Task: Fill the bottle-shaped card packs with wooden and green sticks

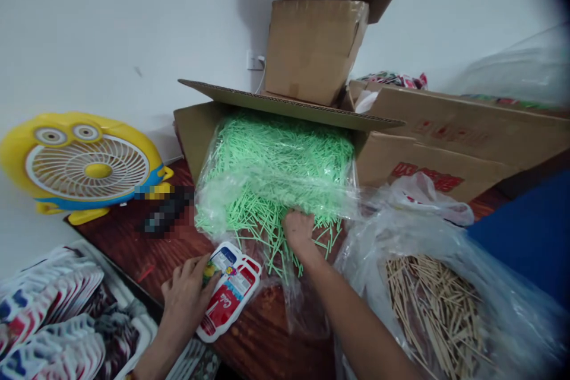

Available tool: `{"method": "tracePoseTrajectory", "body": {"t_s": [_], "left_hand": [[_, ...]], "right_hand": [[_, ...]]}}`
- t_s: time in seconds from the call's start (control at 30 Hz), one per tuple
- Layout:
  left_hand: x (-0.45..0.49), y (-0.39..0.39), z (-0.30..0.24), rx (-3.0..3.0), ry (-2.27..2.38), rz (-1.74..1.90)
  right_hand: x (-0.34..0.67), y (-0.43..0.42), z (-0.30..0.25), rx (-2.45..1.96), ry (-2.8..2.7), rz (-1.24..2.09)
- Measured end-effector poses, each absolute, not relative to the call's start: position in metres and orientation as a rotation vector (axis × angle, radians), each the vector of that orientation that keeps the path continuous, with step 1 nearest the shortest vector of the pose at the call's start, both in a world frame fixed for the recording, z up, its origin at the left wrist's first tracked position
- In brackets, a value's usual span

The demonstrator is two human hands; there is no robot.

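My left hand [189, 288] is closed on the left side of a flat, bottle-shaped, cola-printed packet [227, 303] at the table's front. Its print is red, white and blue, and parts of it lie under my fingers. My right hand [298, 228] is curled among thin green sticks [262, 214] that spill from a clear plastic bag [214, 190]. That bag lies in an open cardboard box [191, 136]. What the right fingertips pinch is partly hidden by the hand itself.
A yellow cartoon-shaped fan [95, 169] stands at the left. Stacked printed packets fill a white crate [145, 323] at lower left. Brown sticks [439, 309] lie in a clear bag at right. More cardboard boxes [312, 50] stand behind. The dark wooden table [271, 332] has its front edge near me.
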State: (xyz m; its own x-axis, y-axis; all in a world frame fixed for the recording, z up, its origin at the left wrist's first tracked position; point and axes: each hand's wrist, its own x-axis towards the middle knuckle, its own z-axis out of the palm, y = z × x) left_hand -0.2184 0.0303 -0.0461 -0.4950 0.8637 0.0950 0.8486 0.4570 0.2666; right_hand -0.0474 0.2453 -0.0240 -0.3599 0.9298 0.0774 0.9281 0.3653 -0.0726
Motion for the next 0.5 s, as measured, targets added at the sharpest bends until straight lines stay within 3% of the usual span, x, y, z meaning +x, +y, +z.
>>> {"method": "tracePoseTrajectory", "body": {"t_s": [0.5], "left_hand": [[-0.22,0.036,-0.032,1.632,2.571,0.539]], "right_hand": [[-0.023,0.263,-0.018,-1.786,-2.784,0.392]]}}
